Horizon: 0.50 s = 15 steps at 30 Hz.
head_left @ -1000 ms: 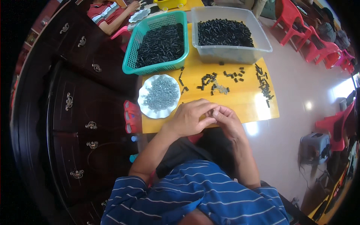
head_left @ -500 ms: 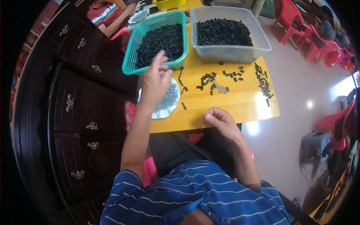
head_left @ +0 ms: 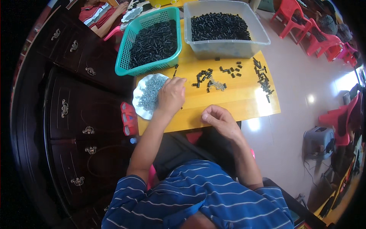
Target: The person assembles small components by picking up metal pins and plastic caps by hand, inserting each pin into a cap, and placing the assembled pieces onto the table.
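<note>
My left hand (head_left: 172, 95) hovers over the yellow table by the right rim of a white scalloped plate (head_left: 138, 102) heaped with small shiny metal springs or screws (head_left: 149, 93). Its fingers are bent together, tips turned away, so anything between them is hidden. Just beyond the fingers lies a black tubular piece (head_left: 175, 72). My right hand (head_left: 223, 121) rests at the near table edge, curled with thumb against forefinger; whatever it pinches is too small to make out. Several short black tubes (head_left: 204, 74) lie further off, beside a little pile of clear or metallic bits (head_left: 217, 84).
A green basket (head_left: 121, 61) and a translucent bin (head_left: 225, 49), both filled with black tubes, stand at the back of the table (head_left: 244, 101). More black pieces (head_left: 263, 79) line its right side. Dark drawers (head_left: 76, 114) flank the left. Another person's arm (head_left: 112, 21) shows at top left.
My left hand has come down from the green basket's front edge toward me and slightly right, uncovering the plate; its fingers have bent. My right hand stays curled at the table edge.
</note>
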Each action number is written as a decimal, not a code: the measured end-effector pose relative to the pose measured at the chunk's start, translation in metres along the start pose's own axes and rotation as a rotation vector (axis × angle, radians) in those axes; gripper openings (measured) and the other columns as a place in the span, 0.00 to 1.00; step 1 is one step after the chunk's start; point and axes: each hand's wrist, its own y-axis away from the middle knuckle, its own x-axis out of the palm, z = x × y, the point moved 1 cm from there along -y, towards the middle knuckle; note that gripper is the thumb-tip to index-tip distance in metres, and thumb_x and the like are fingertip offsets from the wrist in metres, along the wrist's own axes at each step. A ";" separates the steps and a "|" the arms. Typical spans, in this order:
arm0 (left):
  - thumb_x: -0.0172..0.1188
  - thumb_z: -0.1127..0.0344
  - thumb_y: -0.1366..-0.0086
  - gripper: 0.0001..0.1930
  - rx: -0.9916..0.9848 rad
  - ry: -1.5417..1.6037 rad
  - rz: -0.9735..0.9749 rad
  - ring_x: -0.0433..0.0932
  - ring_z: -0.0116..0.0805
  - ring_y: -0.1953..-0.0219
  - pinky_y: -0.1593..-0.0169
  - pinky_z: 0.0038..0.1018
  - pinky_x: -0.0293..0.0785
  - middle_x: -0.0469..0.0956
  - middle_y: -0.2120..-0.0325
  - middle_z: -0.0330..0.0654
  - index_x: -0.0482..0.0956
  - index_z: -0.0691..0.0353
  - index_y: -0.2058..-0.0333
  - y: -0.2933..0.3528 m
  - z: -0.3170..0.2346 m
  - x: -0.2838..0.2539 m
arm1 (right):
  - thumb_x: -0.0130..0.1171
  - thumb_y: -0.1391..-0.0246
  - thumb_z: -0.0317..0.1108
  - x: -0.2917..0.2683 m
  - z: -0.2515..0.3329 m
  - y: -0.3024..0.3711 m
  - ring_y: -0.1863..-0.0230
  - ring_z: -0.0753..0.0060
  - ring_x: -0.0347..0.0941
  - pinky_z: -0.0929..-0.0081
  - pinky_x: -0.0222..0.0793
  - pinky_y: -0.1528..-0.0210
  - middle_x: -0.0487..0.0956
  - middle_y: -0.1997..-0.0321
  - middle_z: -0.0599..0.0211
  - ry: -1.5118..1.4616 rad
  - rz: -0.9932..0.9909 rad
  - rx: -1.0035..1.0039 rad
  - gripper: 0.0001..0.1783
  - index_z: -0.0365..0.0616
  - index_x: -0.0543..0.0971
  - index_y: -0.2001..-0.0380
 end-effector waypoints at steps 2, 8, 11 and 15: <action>0.65 0.72 0.41 0.14 0.032 -0.031 -0.013 0.80 0.49 0.55 0.49 0.42 0.77 0.82 0.60 0.46 0.82 0.61 0.55 -0.002 0.003 0.002 | 0.60 0.32 0.35 0.000 0.000 0.000 0.60 0.84 0.72 0.81 0.70 0.54 0.77 0.63 0.76 0.026 -0.010 -0.017 0.09 0.40 0.78 0.60; 0.66 0.70 0.41 0.13 0.100 -0.011 0.023 0.78 0.48 0.54 0.49 0.42 0.74 0.82 0.61 0.46 0.83 0.62 0.57 -0.011 -0.004 0.023 | 0.61 0.32 0.35 0.000 0.002 0.002 0.61 0.85 0.72 0.81 0.70 0.55 0.77 0.64 0.77 0.024 -0.005 -0.005 0.09 0.40 0.78 0.60; 0.67 0.70 0.43 0.10 0.147 -0.016 -0.008 0.79 0.50 0.57 0.53 0.44 0.74 0.83 0.62 0.46 0.85 0.62 0.61 -0.015 -0.006 0.031 | 0.60 0.32 0.35 0.000 0.004 0.002 0.61 0.85 0.71 0.81 0.70 0.55 0.77 0.64 0.77 0.020 -0.022 0.000 0.08 0.40 0.78 0.60; 0.66 0.69 0.41 0.05 0.128 -0.132 0.063 0.79 0.49 0.59 0.54 0.45 0.73 0.83 0.64 0.45 0.83 0.61 0.66 -0.012 -0.006 0.031 | 0.60 0.32 0.35 -0.002 0.003 0.001 0.61 0.85 0.71 0.81 0.70 0.55 0.77 0.64 0.77 0.022 -0.028 -0.019 0.08 0.40 0.78 0.60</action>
